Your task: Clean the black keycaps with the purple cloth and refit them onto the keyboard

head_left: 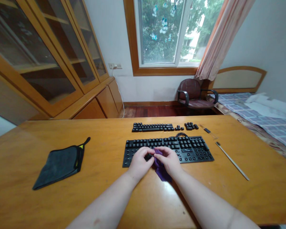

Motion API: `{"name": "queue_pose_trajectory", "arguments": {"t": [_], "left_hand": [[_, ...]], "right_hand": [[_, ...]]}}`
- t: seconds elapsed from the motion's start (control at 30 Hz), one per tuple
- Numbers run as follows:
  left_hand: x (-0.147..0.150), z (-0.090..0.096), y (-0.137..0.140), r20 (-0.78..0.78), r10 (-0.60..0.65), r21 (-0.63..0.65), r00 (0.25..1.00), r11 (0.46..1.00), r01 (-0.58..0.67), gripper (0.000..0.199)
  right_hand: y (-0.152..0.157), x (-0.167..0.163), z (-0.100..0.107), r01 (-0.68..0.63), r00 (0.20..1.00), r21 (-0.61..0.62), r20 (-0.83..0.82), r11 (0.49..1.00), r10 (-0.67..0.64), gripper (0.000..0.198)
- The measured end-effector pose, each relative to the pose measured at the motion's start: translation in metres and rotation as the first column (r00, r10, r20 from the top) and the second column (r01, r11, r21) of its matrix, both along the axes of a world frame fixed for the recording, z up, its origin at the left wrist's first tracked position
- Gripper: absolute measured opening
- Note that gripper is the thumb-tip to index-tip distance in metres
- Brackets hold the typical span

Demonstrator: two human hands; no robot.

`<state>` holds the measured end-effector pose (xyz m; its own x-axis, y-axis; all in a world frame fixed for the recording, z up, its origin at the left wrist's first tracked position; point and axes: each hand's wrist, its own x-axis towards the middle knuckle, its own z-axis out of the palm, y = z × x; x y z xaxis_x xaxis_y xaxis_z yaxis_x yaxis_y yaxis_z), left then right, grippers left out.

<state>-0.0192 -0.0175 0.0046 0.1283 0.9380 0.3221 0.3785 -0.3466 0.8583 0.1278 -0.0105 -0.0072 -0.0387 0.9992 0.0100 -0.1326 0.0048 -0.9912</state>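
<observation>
A black keyboard [195, 154] lies on the table, its upper rows of keycaps in place and its lower part bare of caps, showing switches. Over its front edge, my left hand [141, 160] is closed in a pinch, fingertips meeting those of the other hand. What it pinches is too small and hidden to make out. My right hand [169, 159] is closed on a purple cloth [164, 174], which hangs down toward the tabletop. Behind the keyboard, loose black keycaps [154, 128] stand in rows, with smaller groups to their right.
A folded dark grey cloth [58, 163] with a loop lies at the left of the wooden table [97, 203]. To the right are a wire keycap puller [207, 130] and a thin brush [233, 163]. An armchair [192, 93] stands beyond the table.
</observation>
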Motion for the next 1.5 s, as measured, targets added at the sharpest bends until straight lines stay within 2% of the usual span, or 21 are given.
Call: {"name": "queue_pose_trajectory", "arguments": {"t": [0.27,0.47,0.63,1.0,1.2,1.4,1.5], "left_hand": [[0.0018,-0.0031,0.0012,0.088,0.001,-0.091,0.996,0.996,0.007,0.029],[0.0001,-0.0018,0.0000,0.057,-0.029,-0.071,0.998,0.997,0.033,0.024],[0.0021,-0.0025,0.0016,0.090,-0.004,-0.093,0.996,0.996,0.012,0.023],[0.0013,-0.0075,0.0072,0.203,0.020,-0.125,0.979,0.992,0.006,0.021],[0.0003,-0.0077,0.0073,0.163,-0.002,-0.130,0.987,0.991,0.023,0.020],[-0.0038,-0.0044,0.0083,0.076,0.040,-0.029,0.996,0.999,-0.038,0.019],[-0.0042,-0.0016,0.0078,0.055,0.044,-0.029,0.997,0.999,-0.043,0.018]], "right_hand": [[0.0009,-0.0002,-0.0002,0.005,0.998,-0.003,-0.056,1.000,-0.005,0.018],[0.0003,-0.0004,0.0007,-0.052,0.994,-0.017,-0.095,0.998,0.050,0.029],[0.0014,-0.0001,0.0018,0.013,0.997,-0.035,-0.075,0.999,-0.015,0.022],[0.0021,-0.0002,-0.0007,0.069,0.993,-0.040,-0.096,0.997,-0.073,0.028],[0.0014,-0.0001,0.0019,0.068,0.994,-0.043,-0.086,0.997,-0.072,0.029],[0.0015,-0.0006,0.0009,0.046,0.996,-0.031,-0.076,0.998,-0.048,0.026],[0.0002,-0.0012,0.0009,0.030,0.998,-0.029,-0.052,0.999,-0.031,0.026]]}}
